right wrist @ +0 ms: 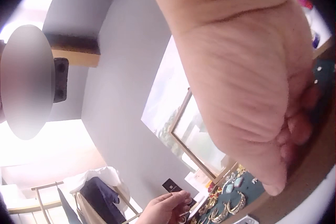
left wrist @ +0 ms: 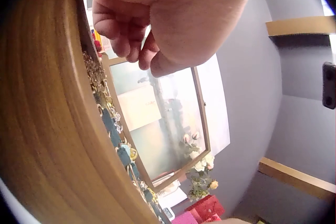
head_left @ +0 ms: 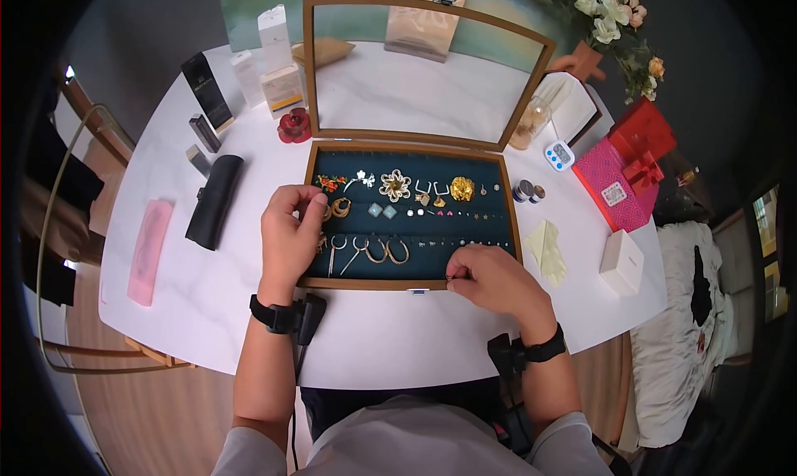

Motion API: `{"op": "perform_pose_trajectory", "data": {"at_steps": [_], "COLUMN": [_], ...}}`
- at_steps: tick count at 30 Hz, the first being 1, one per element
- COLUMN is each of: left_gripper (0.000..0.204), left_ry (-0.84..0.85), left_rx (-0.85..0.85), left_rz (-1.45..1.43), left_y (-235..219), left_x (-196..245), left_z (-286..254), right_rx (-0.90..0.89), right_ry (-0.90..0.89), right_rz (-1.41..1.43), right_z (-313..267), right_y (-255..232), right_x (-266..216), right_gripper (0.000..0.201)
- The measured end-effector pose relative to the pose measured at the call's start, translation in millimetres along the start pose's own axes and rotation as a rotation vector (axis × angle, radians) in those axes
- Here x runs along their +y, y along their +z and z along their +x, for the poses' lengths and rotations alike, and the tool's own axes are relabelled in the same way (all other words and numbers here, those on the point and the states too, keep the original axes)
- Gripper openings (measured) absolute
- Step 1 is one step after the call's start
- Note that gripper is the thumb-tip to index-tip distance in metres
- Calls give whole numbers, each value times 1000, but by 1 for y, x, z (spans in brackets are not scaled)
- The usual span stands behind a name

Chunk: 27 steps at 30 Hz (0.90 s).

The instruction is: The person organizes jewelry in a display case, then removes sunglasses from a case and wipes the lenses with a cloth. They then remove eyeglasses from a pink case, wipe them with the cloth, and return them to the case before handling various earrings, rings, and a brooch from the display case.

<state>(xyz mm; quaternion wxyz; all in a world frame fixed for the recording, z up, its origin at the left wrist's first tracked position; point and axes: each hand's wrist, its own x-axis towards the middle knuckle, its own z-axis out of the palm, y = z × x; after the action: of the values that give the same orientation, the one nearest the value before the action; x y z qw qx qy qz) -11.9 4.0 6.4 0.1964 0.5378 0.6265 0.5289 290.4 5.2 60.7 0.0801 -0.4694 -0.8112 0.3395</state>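
A wooden jewelry case (head_left: 365, 284) lies with its glass lid raised. Rows of earrings and brooches, among them a gold flower brooch (head_left: 462, 189) and hoop earrings (head_left: 398, 250), fill its dark green lining. My left hand (head_left: 286, 239) is over the case's left edge, fingers bent and thumb near the index finger; whether anything is between them is unclear, also in the left wrist view, where the hand (left wrist: 173, 19) is above the frame. At the front right edge, my right hand (head_left: 498, 281) pinches a tiny dark piece (head_left: 449, 278). In the right wrist view the right hand (right wrist: 241, 77) hides its fingertips.
Left of the case lie a black case (head_left: 215, 202), a pink pouch (head_left: 149, 252) and a red flower (head_left: 294, 126), with several boxes behind. To the right are a timer (head_left: 559, 155), small jars (head_left: 523, 190), pale gloves (head_left: 546, 252), a white box (head_left: 622, 263) and a red gift box (head_left: 643, 136).
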Motion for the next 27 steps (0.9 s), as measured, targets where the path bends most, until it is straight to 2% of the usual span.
{"op": "perform_pose_trajectory", "data": {"at_steps": [5, 10, 13, 15, 17, 18, 19, 22, 25, 27], "left_gripper": [13, 10, 10, 11, 14, 23, 23, 35, 33, 26], "left_ry": [14, 115, 137, 145, 132, 175, 175, 329, 408, 398], "left_rx": [-34, -94, -145, -172, -330, -400, -398, -576, -637, -659], "left_rz": [-75, -71, -81, -90, -162, -145, -142, -166, -188, -197], "left_y": [8, 11, 12, 10, 7, 6, 6, 8, 13, 13], "left_x": [15, 23, 24, 25, 33, 34, 35, 39, 39, 38], "left_z": [-6, -11, -12, -14, -15, -14, -15, -21, -25, -25], "right_rx": [67, 91, 140, 245, 249, 258, 257, 276, 303, 314], "right_ry": [-57, -104, -146, -156, -119, -77, -80, -104, -154, -197], "right_rz": [-7, 17, 89, 161, 198, 235, 237, 355, 370, 404], "right_z": [1, 4, 7, 7, 7, 8, 8, 11, 12, 13], "right_y": [5, 13, 20, 24, 26, 27, 28, 33, 37, 39], "right_x": [2, -2, -4, -9, -12, -14, -15, -20, -25, -28], "right_gripper": [6, 3, 5, 8, 8, 8, 8, 9, 10, 10]}}
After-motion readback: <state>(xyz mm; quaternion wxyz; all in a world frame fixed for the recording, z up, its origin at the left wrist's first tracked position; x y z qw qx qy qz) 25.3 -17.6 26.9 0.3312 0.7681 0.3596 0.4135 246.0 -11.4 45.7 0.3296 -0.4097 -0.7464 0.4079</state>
